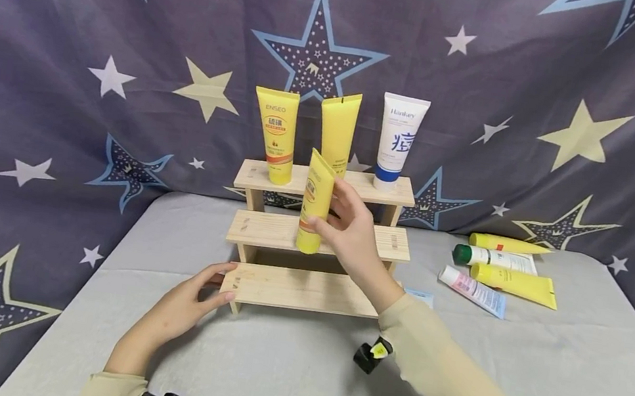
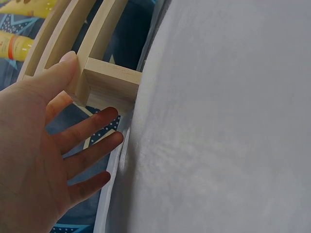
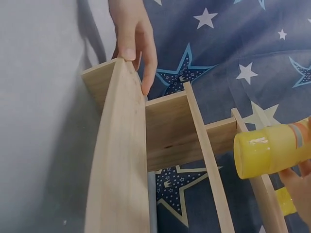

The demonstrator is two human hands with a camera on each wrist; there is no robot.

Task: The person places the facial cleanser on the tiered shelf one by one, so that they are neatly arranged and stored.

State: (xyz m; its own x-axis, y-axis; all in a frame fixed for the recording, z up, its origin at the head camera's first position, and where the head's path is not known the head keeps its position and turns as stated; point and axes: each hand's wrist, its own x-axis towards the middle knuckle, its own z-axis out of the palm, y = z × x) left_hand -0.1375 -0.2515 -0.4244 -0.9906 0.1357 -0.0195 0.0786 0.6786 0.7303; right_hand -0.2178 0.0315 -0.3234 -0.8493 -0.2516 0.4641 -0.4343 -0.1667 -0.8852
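Note:
My right hand (image 1: 350, 227) holds a yellow squeeze tube (image 1: 315, 204) between thumb and fingers, cap down and slightly tilted, in front of the middle tier of a three-step wooden display stand (image 1: 285, 289). The right wrist view shows the tube's rounded yellow cap (image 3: 252, 153) beside the upper tiers. At the stand's lower left end, my left hand (image 1: 187, 302) pinches the bottom step with thumb and forefinger, while its other fingers (image 2: 92, 160) spread apart. On the top tier stand a yellow ENSEO tube (image 1: 274, 137), another yellow tube (image 1: 338, 126) partly hidden, and a white Hankey tube (image 1: 400, 142).
Right of the stand, several tubes lie on the grey cloth: a yellow one (image 1: 514, 284), a green-capped white one (image 1: 496, 259) and a pink-and-blue one (image 1: 472, 291) among them. A light blue item (image 1: 421, 298) peeks out by the right forearm. A star-patterned curtain (image 1: 128, 60) hangs behind.

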